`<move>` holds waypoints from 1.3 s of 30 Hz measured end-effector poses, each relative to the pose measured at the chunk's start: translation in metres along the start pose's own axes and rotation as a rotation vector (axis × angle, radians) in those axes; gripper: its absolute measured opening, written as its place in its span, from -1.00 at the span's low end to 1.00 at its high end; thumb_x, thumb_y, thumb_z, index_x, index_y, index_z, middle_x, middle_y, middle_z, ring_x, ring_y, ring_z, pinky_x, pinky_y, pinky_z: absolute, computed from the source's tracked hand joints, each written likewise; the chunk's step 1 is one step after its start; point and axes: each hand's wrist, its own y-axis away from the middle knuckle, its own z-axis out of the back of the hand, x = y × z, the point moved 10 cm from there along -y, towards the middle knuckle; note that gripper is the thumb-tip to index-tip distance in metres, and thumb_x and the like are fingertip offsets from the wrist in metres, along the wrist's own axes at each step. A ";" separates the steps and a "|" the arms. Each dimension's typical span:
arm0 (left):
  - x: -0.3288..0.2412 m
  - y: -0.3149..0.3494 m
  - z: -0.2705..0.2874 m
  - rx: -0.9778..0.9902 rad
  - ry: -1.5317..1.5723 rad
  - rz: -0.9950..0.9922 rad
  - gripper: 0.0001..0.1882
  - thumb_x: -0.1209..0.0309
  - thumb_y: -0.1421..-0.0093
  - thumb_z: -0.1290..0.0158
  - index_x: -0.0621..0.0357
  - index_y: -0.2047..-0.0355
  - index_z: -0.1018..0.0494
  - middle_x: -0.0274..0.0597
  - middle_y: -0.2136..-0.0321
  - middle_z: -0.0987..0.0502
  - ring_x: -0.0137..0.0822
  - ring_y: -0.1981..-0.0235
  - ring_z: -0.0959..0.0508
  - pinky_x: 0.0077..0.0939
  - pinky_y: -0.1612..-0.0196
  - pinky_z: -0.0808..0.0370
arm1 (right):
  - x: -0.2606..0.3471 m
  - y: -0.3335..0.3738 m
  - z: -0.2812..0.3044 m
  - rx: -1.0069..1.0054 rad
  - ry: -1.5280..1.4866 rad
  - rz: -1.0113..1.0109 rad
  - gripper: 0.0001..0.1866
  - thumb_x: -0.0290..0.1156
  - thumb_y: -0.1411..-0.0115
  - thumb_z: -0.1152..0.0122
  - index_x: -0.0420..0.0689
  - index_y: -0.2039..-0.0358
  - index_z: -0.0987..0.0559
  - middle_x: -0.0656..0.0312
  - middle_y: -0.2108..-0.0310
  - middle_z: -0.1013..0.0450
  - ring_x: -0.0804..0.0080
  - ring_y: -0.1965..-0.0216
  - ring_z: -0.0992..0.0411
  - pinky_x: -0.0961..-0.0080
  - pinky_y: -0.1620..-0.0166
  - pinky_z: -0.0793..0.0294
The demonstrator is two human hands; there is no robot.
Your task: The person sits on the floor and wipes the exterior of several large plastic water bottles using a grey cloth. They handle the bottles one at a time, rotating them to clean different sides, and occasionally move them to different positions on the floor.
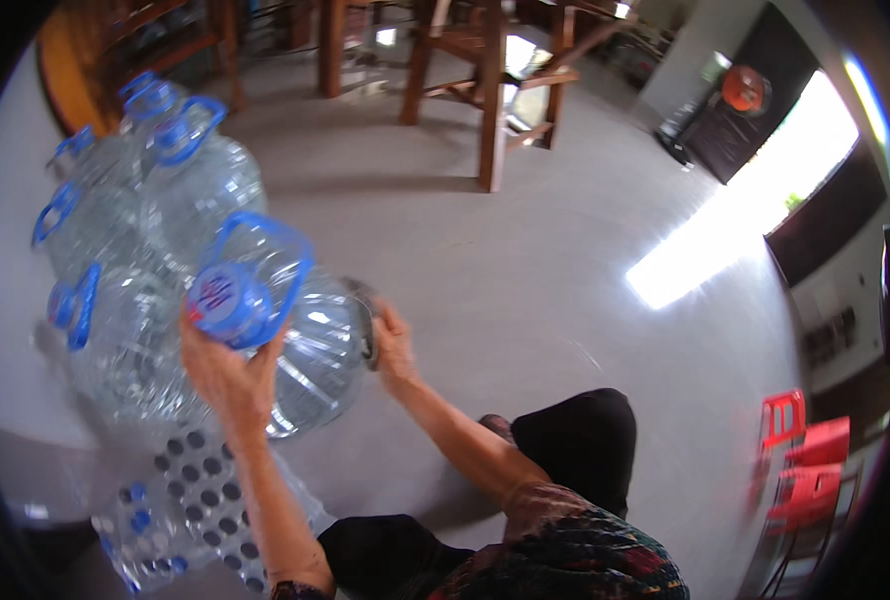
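Note:
A large clear plastic water jug [310,350] with a blue cap and blue carry handle is held tilted, cap end toward me, just above the grey floor. My left hand [227,375] grips it at the neck just under the cap. At the far bottom end of the jug my right hand [393,348] presses against the base. Several more clear jugs with blue handles [155,200] stand packed together on the floor to the left, touching the held one.
Shrink-wrapped packs of small bottles [180,510] lie at the lower left beside my knee. Wooden chairs and table legs [485,90] stand at the back. Red plastic stools [805,460] sit at the right. Bright sunlight falls on the floor from a doorway [805,150].

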 end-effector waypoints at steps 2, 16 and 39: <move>0.005 0.003 -0.006 0.031 0.024 0.083 0.01 0.08 0.26 -0.39 0.28 -0.15 -0.17 0.03 -0.03 -0.34 0.04 -0.05 -0.35 -0.12 -0.13 -0.21 | 0.088 0.036 -0.038 0.034 0.164 0.484 -0.69 -0.55 -0.13 -0.05 -0.15 0.07 -0.48 0.20 0.17 -0.41 0.44 0.07 -0.35 0.49 0.05 -0.35; -0.011 0.001 0.002 0.071 0.068 0.022 -0.07 -0.03 0.12 -0.28 0.26 -0.13 -0.15 -0.06 0.04 -0.39 -0.03 0.01 -0.39 -0.15 -0.09 -0.20 | 0.135 -0.025 -0.148 0.466 0.916 0.498 -0.67 -0.29 -0.03 -0.12 -0.05 0.16 -0.54 0.15 0.15 -0.48 0.07 0.15 -0.40 0.27 0.03 -0.34; 0.008 -0.003 -0.013 0.056 0.301 0.150 -0.17 0.32 0.05 -0.35 0.21 -0.13 -0.10 -0.10 0.06 -0.35 -0.30 0.07 -0.41 -0.39 0.01 -0.40 | -0.181 -0.015 0.092 -0.340 -0.107 -0.162 -0.33 -0.01 -0.19 0.00 -0.26 -0.15 -0.24 0.03 -0.08 -0.32 0.29 -0.07 -0.32 0.39 -0.06 -0.34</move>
